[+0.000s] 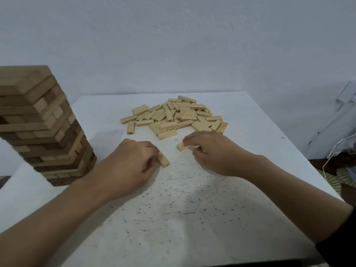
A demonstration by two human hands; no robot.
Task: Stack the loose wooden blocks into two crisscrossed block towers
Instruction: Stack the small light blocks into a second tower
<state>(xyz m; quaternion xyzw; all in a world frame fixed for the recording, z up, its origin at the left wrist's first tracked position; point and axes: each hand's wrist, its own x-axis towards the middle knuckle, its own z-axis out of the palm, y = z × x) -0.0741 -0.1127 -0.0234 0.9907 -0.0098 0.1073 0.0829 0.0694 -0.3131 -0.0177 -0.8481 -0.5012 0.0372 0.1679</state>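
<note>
A heap of several loose pale wooden blocks point(175, 116) lies at the far middle of the white table point(173, 218). A tall crisscrossed tower point(38, 128) of darker and lighter blocks stands at the table's left edge. My left hand point(131, 164) rests on the table in front of the heap and pinches one pale block point(164, 160) that lies on the surface. To its right, my right hand point(213, 151) grips another pale block point(182, 147), also low on the table. Both blocks are partly hidden by fingers.
The table top is speckled with dark marks near me. A plain wall stands behind the table. Off the table's right edge are a white frame point(344, 105), a hanging white cord point(331, 157) and a patterned floor mat point(335, 180).
</note>
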